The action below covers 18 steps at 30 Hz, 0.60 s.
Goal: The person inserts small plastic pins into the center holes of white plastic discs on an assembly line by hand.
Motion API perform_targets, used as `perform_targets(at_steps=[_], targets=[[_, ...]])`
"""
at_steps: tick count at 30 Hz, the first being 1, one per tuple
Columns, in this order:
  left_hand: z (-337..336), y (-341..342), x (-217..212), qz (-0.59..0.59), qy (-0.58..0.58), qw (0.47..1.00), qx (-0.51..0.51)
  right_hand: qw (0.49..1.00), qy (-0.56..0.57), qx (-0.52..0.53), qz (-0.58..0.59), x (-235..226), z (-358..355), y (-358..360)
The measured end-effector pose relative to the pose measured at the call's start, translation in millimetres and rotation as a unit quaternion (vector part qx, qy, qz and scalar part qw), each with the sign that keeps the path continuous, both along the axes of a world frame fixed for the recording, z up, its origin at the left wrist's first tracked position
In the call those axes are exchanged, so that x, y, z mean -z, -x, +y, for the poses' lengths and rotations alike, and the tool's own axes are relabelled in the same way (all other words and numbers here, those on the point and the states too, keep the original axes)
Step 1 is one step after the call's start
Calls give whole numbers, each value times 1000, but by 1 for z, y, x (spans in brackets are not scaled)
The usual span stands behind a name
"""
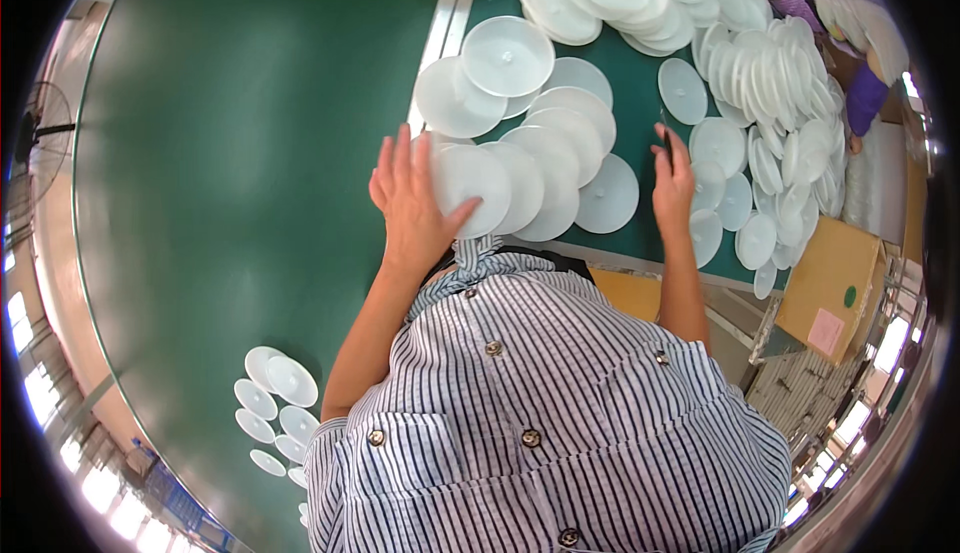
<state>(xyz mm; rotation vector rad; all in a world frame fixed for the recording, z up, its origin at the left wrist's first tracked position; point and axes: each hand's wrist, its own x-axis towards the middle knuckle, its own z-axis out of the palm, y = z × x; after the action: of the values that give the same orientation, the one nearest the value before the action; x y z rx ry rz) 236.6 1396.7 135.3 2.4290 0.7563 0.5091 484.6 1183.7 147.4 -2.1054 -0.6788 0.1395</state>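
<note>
translucent white round plastic discs (610, 193) overlap in a loose cluster on the smooth green tabletop (250, 153), close to its near edge. the left hand (412, 213), fingers spread wide, touches a disc at the cluster's near left, thumb over its face. the right hand (675, 188), just right of the cluster, grips a slim dark tool (668, 141). a larger heap of discs (770, 73) lies far right.

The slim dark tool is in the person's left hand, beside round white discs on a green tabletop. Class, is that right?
Not quite: the head view shows the slim dark tool in the right hand, not the left hand. The round white discs and green tabletop are as stated.
</note>
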Motion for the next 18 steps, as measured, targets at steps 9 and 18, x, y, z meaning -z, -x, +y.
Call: perform_targets(at_steps=[9,18], targets=[[12,14,28,-11,241,958,-155,998,-38,-7,45,43,70,78],[48,69,50,-179,339,876,-292,975,-69,-200,61,55,153,129]])
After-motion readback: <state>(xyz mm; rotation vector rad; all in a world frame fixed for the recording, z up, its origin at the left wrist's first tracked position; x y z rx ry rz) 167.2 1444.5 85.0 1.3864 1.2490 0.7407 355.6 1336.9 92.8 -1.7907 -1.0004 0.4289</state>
